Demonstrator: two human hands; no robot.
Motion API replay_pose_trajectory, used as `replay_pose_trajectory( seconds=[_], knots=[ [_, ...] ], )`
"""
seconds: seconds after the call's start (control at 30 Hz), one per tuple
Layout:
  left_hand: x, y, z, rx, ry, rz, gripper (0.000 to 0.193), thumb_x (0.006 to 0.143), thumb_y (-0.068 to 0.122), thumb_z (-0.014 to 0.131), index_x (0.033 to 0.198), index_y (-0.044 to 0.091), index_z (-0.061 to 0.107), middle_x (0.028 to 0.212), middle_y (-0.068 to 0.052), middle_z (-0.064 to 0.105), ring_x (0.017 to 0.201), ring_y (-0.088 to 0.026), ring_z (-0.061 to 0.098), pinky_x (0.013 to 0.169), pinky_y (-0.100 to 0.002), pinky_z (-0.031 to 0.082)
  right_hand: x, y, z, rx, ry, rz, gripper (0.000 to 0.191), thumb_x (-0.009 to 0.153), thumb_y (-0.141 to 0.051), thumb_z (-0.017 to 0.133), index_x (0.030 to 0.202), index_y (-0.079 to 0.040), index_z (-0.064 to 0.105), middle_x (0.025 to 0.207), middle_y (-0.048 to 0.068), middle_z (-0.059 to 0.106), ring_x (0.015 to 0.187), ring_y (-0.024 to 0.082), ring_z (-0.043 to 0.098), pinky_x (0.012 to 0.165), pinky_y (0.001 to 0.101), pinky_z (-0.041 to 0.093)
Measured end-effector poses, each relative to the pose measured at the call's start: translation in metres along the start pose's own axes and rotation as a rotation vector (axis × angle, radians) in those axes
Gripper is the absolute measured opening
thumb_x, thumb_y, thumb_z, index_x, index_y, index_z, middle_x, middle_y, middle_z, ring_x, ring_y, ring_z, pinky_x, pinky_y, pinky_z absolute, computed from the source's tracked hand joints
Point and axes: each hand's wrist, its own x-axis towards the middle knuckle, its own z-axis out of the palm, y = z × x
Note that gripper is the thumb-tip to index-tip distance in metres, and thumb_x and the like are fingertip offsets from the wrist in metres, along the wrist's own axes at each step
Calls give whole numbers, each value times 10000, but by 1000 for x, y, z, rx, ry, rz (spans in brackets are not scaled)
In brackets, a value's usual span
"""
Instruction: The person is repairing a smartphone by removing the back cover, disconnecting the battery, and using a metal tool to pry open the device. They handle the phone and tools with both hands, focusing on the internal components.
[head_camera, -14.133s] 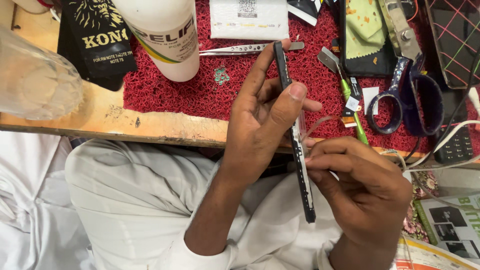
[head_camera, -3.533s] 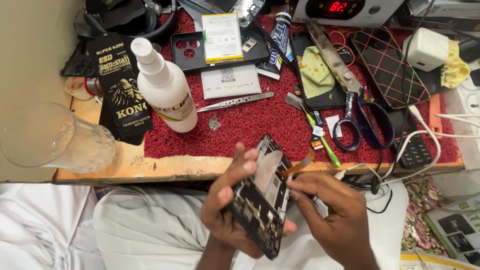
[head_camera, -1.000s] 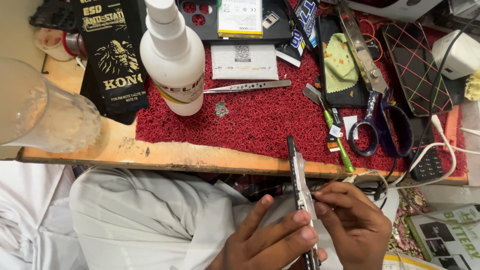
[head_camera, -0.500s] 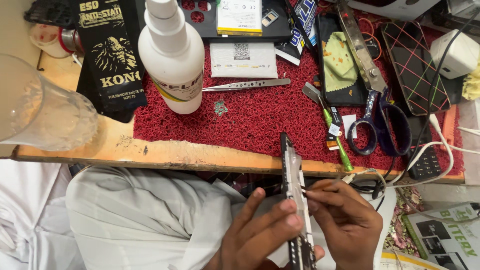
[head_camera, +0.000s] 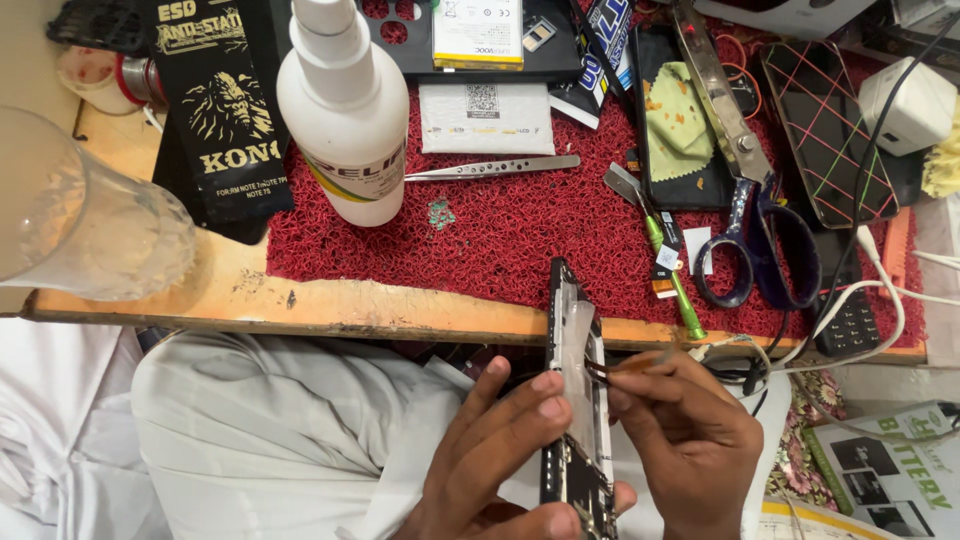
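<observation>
Over my lap, just in front of the wooden bench edge, I hold an opened phone body nearly edge-on. My left hand grips it from the left, fingers across its face and thumb under its lower end. My right hand pinches a thin brown pick whose tip touches the phone's right edge near a pale film strip.
A red mat on the bench carries a white squeeze bottle, tweezers, a green-handled tool, blue scissors, phones and packets. A clear glass stands at left. Cables hang at right.
The phone stayed between both hands over my lap and turned slightly, its top now nearer the bench edge. The pick in my right hand sits at its right edge.
</observation>
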Motion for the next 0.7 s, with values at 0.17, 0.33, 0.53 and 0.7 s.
replay_pose_trajectory(
  seconds=[0.17,0.33,0.53,0.7],
  knots=[
    [-5,-2,-2,-10,-10,7,767,843,184,1005,1379,275,464,1381,-122,560,1319,-354,657,1215,-608,416,-2,3,2,-42,52,12,153,855,119,721,1004,88,734,1024,158,708,841,171,743,695,243,621],
    [-12,-13,-1,48,-61,86,637,975,233,964,1418,293,509,1444,-95,563,1386,-334,658,1262,-593,412,-4,7,0,-27,51,27,162,842,132,720,996,81,731,1057,161,712,896,167,736,750,241,611],
    [-26,-16,2,-20,-156,-82,552,943,290,811,1383,145,510,1305,-119,634,1252,-359,711,1143,-638,455,-5,10,-1,-51,56,31,161,835,134,731,986,75,734,1046,147,715,896,161,727,745,237,598],
    [-25,-17,4,59,-87,75,550,1019,290,873,1443,291,522,1432,-94,575,1368,-322,680,1261,-590,440,-6,7,0,-30,63,30,162,838,135,726,989,78,736,1043,141,720,869,163,731,737,246,609]
  ],
)
